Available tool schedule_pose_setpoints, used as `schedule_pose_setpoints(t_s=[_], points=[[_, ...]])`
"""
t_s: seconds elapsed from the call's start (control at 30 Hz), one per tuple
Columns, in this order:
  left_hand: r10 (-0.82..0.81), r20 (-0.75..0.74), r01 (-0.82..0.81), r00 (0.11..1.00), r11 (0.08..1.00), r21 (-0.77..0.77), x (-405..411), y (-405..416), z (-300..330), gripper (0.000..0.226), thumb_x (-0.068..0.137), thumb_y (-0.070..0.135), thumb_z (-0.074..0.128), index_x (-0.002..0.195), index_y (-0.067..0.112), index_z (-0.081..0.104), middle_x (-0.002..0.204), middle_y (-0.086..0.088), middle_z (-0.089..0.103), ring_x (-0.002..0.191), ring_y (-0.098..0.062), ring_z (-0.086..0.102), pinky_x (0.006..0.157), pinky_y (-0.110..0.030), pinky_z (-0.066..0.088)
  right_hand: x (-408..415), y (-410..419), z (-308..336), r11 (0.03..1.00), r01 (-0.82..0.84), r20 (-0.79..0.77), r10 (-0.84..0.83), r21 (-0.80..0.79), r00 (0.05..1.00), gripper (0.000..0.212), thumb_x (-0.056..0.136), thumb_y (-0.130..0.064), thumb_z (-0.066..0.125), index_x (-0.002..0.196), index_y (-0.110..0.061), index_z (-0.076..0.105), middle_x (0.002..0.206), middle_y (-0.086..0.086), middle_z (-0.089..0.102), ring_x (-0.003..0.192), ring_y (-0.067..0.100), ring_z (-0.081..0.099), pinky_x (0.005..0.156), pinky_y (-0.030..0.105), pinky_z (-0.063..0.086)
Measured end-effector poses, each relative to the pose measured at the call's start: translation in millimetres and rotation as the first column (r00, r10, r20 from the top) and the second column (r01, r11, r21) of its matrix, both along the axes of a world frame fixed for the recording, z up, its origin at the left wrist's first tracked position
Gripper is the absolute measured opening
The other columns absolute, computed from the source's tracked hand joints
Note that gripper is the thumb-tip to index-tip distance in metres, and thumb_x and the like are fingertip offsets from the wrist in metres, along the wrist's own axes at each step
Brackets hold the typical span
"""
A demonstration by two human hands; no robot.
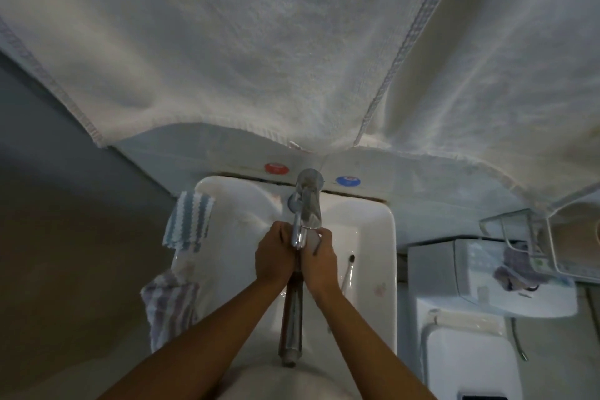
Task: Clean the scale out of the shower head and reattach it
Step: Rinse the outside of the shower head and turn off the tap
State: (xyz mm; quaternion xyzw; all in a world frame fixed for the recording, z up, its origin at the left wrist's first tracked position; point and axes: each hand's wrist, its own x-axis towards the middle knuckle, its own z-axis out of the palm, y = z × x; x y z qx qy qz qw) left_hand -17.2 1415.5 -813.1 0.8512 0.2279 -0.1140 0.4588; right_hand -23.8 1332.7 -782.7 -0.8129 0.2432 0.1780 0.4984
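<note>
A long chrome shower head [291, 318] is held over the white basin [373, 237], its handle pointing toward me and its far end under the chrome faucet [310, 204]. My left hand [272, 258] grips that far end from the left, fingers curled round it. My right hand [319, 261] grips it from the right, with a thin dark tool [317, 245] showing at its fingers. The hands hide the spray face. A small dark-tipped brush [348, 271] lies in the basin to the right of my right hand.
A white towel [292, 42] hangs across the whole upper view. Red [276, 168] and blue [348, 180] caps sit behind the faucet. Two striped cloths [188, 221] [168, 302] drape over the basin's left rim. A toilet [470, 351] and a glass shelf [509, 224] stand to the right.
</note>
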Motion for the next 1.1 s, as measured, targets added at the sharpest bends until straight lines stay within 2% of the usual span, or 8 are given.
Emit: schedule_pose_setpoints(t_s=[0.17,0.3,0.47,0.57,0.73,0.87,1.0,1.1], points=[[-0.184,0.074,0.161,0.980,0.954,0.252,-5,-5,4,0.046,0.089,0.039,0.057,0.125,0.012,0.049,0.118,-0.011,0.053,0.105,-0.027,0.055,0.086,-0.042,0.053,12,5,-10,0.992,0.124,0.074,-0.121,-0.036,0.990,0.022,0.097,-0.026,0.049,0.103,-0.009,0.062,0.092,0.004,0.068,0.083,0.018,0.063,0.081,0.031,0.053],[-0.285,0.026,0.275,0.958,0.943,0.185,5,6,3,0.033,0.091,0.038,0.055,0.114,0.014,0.055,0.111,-0.008,0.056,0.098,-0.024,0.060,0.084,-0.034,0.053,11,7,-17,0.989,0.147,0.017,-0.147,0.004,0.989,0.026,0.098,-0.025,0.043,0.094,-0.009,0.063,0.086,0.007,0.067,0.079,0.020,0.063,0.081,0.040,0.055],[0.155,-0.229,-0.157,0.961,0.988,0.009,17,10,0,0.040,0.099,0.034,0.037,0.096,0.003,0.062,0.095,-0.013,0.066,0.095,-0.031,0.064,0.079,-0.033,0.047,-3,3,-14,0.994,0.057,0.100,-0.067,0.098,0.993,0.012,0.097,-0.024,0.051,0.104,-0.016,0.059,0.089,-0.006,0.064,0.084,0.011,0.064,0.080,0.032,0.056],[0.076,-0.224,-0.066,0.972,0.997,0.051,12,3,6,0.039,0.098,0.037,0.038,0.096,0.004,0.059,0.100,-0.015,0.067,0.094,-0.032,0.064,0.081,-0.036,0.048,2,3,-17,1.000,-0.022,0.171,0.023,-0.009,0.985,0.004,0.092,-0.023,0.059,0.090,-0.019,0.060,0.079,-0.007,0.064,0.074,0.011,0.062,0.071,0.029,0.054],[-0.123,-0.088,0.122,0.989,0.992,-0.007,-3,-5,9,0.034,0.091,0.044,0.051,0.110,0.016,0.054,0.105,-0.005,0.059,0.088,-0.022,0.063,0.075,-0.029,0.048,20,0,-23,0.986,0.122,0.039,-0.118,-0.114,0.992,0.032,0.096,-0.024,0.048,0.064,-0.026,0.054,0.067,-0.002,0.062,0.068,0.020,0.061,0.068,0.033,0.051],[-0.040,-0.023,0.041,0.999,0.998,0.054,2,1,11,0.023,0.094,0.032,0.052,0.106,0.013,0.059,0.098,0.002,0.062,0.081,-0.009,0.054,0.065,-0.014,0.036,18,0,-29,0.995,0.104,-0.076,-0.103,0.009,0.992,0.025,0.095,-0.029,0.049,0.076,-0.019,0.061,0.079,0.004,0.067,0.075,0.022,0.065,0.074,0.040,0.057],[0.224,-0.099,-0.211,0.969,0.969,0.130,10,4,12,0.038,0.100,0.035,0.037,0.091,0.007,0.061,0.086,-0.007,0.063,0.083,-0.025,0.062,0.070,-0.029,0.037,1,1,-29,0.985,-0.001,0.014,-0.001,0.175,1.000,0.019,0.087,-0.037,0.064,0.101,-0.025,0.061,0.091,-0.006,0.069,0.084,0.013,0.067,0.074,0.032,0.058],[0.185,-0.216,-0.162,0.959,0.979,0.121,8,1,9,0.044,0.099,0.042,0.036,0.087,0.007,0.062,0.083,-0.006,0.060,0.078,-0.022,0.058,0.070,-0.030,0.039,-4,-1,-31,0.992,0.021,0.083,-0.032,0.128,0.996,0.009,0.089,-0.029,0.060,0.097,-0.025,0.064,0.088,-0.007,0.070,0.081,0.010,0.067,0.073,0.029,0.057]])
